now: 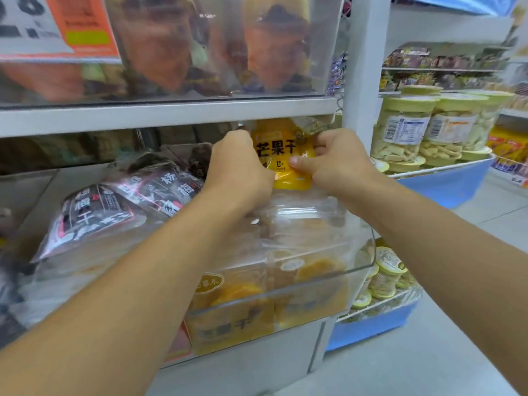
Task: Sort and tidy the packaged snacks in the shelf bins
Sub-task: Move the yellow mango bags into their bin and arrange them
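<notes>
Both hands, left hand [238, 164] and right hand [333, 161], are pinching a yellow dried mango pouch [281, 155] at frame centre, standing it above the clear bin [285, 292]; next: probably seating it upright among the pouches below.

Grey metal shelf [171, 110] fitted with clear plastic bins. Upper bin [328, 52] filled with orange packs, blurred. Lower right bin [368, 252] loaded with yellow mango packs [234, 324]. Dark plum packs [94, 212] laid tilted just beside, on the left. Neighbouring shelf [440, 170] stocked with lidded jars [405, 127].
</notes>
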Available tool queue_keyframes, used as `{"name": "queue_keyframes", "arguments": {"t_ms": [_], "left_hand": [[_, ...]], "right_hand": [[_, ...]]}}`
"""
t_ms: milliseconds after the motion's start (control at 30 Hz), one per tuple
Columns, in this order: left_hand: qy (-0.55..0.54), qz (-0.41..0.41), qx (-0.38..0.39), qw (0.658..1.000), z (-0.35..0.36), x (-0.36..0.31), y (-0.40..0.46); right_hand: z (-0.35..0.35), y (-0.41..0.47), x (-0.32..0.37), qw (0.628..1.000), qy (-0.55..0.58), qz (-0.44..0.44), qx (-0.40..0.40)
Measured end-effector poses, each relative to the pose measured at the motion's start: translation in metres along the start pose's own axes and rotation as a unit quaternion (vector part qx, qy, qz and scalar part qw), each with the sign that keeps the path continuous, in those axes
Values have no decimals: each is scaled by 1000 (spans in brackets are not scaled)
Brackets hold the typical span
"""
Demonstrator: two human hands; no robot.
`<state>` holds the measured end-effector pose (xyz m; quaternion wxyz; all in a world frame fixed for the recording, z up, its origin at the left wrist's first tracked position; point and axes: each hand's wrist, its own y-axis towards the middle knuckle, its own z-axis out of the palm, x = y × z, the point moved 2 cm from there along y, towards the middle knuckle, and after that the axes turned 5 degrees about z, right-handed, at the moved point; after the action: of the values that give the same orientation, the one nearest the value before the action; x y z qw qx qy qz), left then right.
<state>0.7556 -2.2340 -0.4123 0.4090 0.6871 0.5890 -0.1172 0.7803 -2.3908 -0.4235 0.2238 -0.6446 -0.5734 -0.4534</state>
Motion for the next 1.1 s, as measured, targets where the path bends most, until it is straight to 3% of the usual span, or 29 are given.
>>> {"name": "queue_keyframes", "arguments": {"t_ms": [300, 667, 800, 1000, 1100], "left_hand": [[38, -12, -7, 999, 1, 1, -1], [28, 8, 56, 998, 2, 2, -3], [45, 18, 39, 998, 2, 3, -1], [18, -23, 73, 997, 0, 4, 6], [-3, -34, 79, 996, 0, 6, 8]], "right_hand": [[4, -2, 2, 995, -12, -90, -47], [3, 1, 5, 992, -70, -91, -57], [-2, -6, 6, 986, -109, -109, -71], [-8, -3, 4, 991, -111, -78, -16], [-5, -3, 5, 986, -139, -78, -49]]}}
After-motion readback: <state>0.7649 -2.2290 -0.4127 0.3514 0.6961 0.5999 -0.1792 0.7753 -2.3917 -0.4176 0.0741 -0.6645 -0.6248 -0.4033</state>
